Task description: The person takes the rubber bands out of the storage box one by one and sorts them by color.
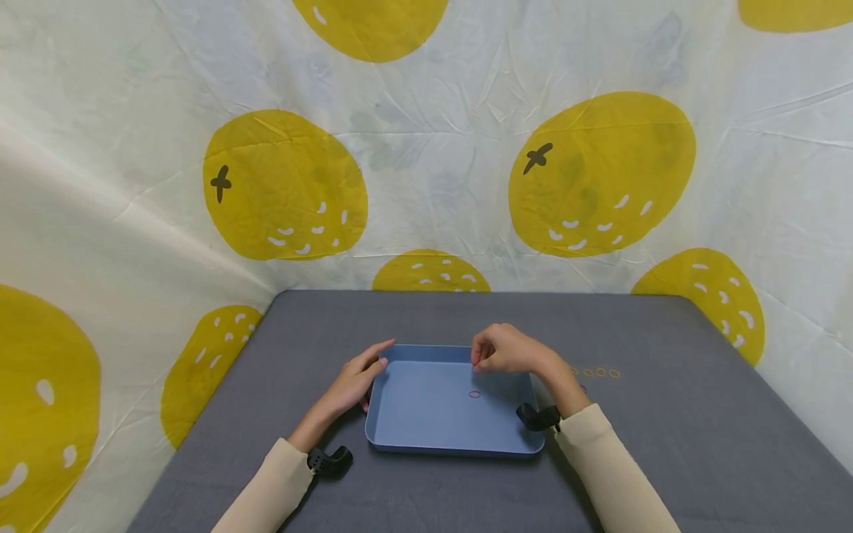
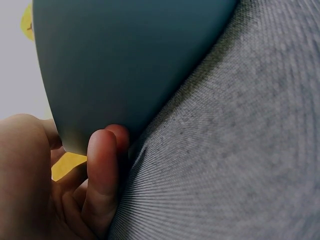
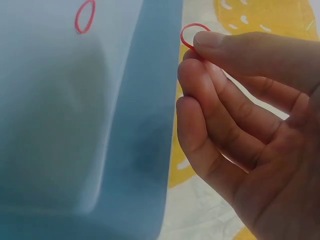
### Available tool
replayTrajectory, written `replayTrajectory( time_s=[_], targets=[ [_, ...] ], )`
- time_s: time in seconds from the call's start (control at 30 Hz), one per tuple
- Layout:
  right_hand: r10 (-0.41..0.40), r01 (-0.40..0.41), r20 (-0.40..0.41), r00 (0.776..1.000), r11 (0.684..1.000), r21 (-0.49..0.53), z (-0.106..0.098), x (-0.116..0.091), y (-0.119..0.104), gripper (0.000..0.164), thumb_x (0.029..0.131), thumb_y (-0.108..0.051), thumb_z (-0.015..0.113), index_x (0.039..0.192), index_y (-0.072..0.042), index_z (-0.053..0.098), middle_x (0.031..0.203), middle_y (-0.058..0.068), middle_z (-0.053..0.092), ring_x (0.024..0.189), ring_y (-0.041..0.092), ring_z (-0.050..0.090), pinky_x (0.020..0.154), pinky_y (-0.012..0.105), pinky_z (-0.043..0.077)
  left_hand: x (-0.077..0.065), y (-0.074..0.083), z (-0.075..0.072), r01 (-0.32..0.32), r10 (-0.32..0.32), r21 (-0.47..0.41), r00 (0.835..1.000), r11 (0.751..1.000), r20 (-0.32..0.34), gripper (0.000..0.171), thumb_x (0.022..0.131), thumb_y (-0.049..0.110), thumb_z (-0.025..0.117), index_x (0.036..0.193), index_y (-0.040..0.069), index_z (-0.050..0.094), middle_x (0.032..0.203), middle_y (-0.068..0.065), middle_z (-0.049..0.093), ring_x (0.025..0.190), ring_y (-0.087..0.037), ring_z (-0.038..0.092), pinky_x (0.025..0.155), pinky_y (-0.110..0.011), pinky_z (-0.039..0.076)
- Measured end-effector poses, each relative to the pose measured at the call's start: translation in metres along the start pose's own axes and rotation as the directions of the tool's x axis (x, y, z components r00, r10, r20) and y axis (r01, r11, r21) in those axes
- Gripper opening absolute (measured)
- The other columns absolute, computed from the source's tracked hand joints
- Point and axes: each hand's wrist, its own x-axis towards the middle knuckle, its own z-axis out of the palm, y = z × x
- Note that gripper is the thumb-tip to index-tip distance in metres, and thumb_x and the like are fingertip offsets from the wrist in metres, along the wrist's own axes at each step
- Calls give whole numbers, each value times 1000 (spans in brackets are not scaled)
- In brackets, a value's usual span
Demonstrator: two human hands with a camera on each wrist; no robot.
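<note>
A shallow blue tray (image 1: 426,414) lies on the grey cloth. My left hand (image 1: 355,380) grips its far left corner, the thumb over the rim and other fingers against the outer wall, as the left wrist view shows on the tray wall (image 2: 125,65). Over the tray's far right part, my right hand (image 1: 504,349) pinches a small red rubber band (image 3: 188,35) between thumb and forefinger. In the right wrist view the band stands up as a loop above the fingertips. A second red rubber band (image 1: 474,394) lies on the tray floor below that hand.
Several yellow-orange rubber bands (image 1: 601,372) lie in a row on the table right of the tray, partly behind the right forearm. A darker band (image 1: 583,389) shows beside that forearm. A white curtain with yellow fruit prints (image 1: 440,185) hangs behind the table.
</note>
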Motion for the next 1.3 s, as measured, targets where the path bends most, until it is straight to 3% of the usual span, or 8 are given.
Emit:
replayTrajectory(
  time_s=[0.4, 0.63, 0.83, 1.1, 1.3],
  targets=[
    [-10, 10, -33, 999, 1000, 4, -8, -13, -1, 8, 90, -2, 74, 84, -8, 74, 81, 1, 73, 72, 12, 66, 65, 26, 53, 0, 1, 1, -4, 4, -3, 1000, 1000, 3, 47, 110, 40, 48, 157, 35, 45, 117, -17, 62, 41, -19, 53, 41, -40, 55],
    [17, -17, -47, 999, 1000, -3, -13, -21, 4, 10, 91, -5, 75, 83, -10, 74, 81, -2, 72, 72, 14, 64, 64, 26, 53, 0, -2, 1, -19, 19, -7, 1000, 1000, 7, 47, 111, 39, 48, 157, 32, 44, 108, -18, 63, 41, -19, 53, 41, -41, 55],
    [28, -29, -53, 998, 1000, -11, -18, -29, 11, 10, 90, -3, 73, 83, -9, 74, 81, 5, 74, 70, 13, 64, 63, 27, 53, -1, -1, 1, -19, 19, -6, 1000, 1000, 0, 47, 110, 40, 48, 157, 33, 45, 110, -17, 63, 41, -19, 53, 40, -40, 54],
    [49, -50, -75, 996, 998, -24, -26, -41, 19, 9, 91, -6, 75, 83, -11, 74, 81, -2, 71, 72, 11, 62, 66, 26, 54, 0, 1, 1, -20, 20, -7, 1000, 1000, -1, 46, 111, 37, 48, 156, 33, 46, 106, -16, 62, 41, -19, 52, 41, -40, 54],
    [57, -58, -78, 995, 998, -14, -32, -50, 24, 6, 91, -8, 76, 85, -9, 75, 83, 1, 73, 73, 12, 63, 66, 26, 54, -1, 2, 0, -19, 19, -6, 1000, 1000, 6, 48, 111, 39, 48, 158, 31, 44, 112, -17, 63, 40, -19, 52, 41, -41, 54]
  ],
)
